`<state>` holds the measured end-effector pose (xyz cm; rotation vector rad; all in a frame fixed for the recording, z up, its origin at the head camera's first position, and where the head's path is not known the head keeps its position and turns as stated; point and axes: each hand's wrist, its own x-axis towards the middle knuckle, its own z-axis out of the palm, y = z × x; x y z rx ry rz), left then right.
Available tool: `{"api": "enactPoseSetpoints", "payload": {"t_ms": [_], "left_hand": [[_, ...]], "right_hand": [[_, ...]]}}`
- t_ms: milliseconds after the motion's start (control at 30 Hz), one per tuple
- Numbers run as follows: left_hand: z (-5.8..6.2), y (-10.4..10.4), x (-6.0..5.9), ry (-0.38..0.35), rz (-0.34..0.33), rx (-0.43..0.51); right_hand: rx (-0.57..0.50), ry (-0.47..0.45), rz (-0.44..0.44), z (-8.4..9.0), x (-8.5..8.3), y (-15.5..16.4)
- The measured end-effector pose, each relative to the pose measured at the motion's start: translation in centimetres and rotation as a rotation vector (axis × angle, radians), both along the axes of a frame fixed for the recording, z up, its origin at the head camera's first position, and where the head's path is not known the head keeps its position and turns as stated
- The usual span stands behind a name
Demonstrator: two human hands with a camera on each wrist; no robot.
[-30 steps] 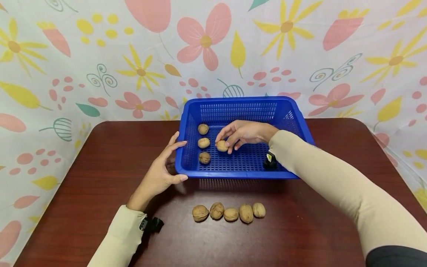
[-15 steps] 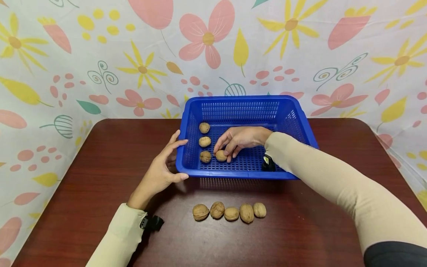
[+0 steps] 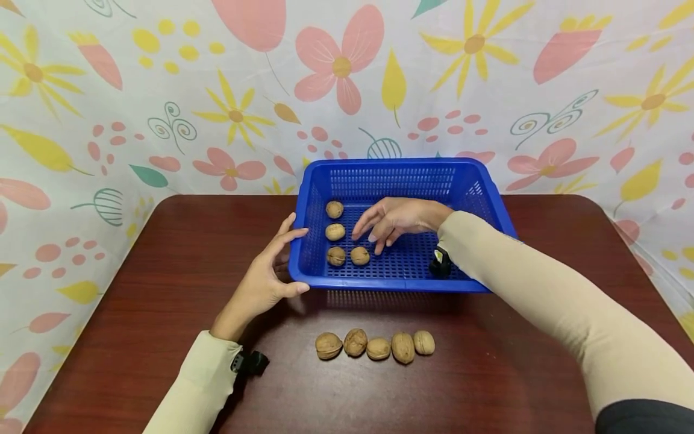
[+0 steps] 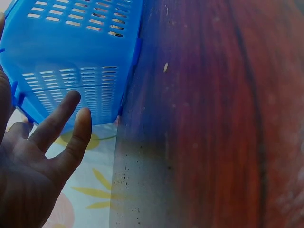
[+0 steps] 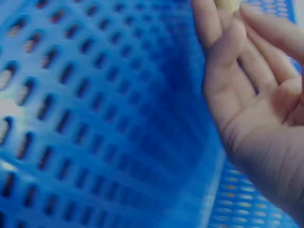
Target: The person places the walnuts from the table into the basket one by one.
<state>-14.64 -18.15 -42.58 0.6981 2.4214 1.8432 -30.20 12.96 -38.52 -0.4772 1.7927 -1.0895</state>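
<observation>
A blue plastic basket stands on the table. Inside, along its left side, lie a far walnut, a pale middle walnut and a near walnut. To the right of the near one rests another walnut. My right hand hovers inside the basket, fingers apart and holding nothing, just above and right of that walnut. At the basket's left end, my left hand touches the rim with spread fingers, thumb at the front corner. In the left wrist view, two extended fingers show beside the basket wall.
In front of the basket, a row of several walnuts lies on the dark red-brown table. A flower-printed cloth hangs behind the table's back edge. The basket's walls rise around my right hand.
My right hand lowered a walnut toward the near side, let it go beside the near walnut, then lifted away from it. My left hand has stayed at the rim.
</observation>
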Motion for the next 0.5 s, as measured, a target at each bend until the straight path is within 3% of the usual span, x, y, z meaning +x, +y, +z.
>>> {"api": "enactPoseSetpoints", "payload": {"t_ms": [100, 233, 367, 500], "left_hand": [[-0.1, 0.1, 0.0, -0.004, -0.003, -0.003], [-0.1, 0.1, 0.0, -0.003, -0.009, -0.001], [0.1, 0.1, 0.0, 0.009, -0.003, 0.005], [0.2, 0.1, 0.0, 0.015, -0.003, 0.003]], "right_hand": [[-0.023, 0.057, -0.068, 1.6, 0.1, 1.1], [-0.075, 0.145, -0.161, 5.0, 1.3, 2.9], [-0.105, 0.237, -0.211, 8.3, 4.1, 4.7], [-0.123, 0.351, -0.200, 10.0, 8.0, 6.8]]}}
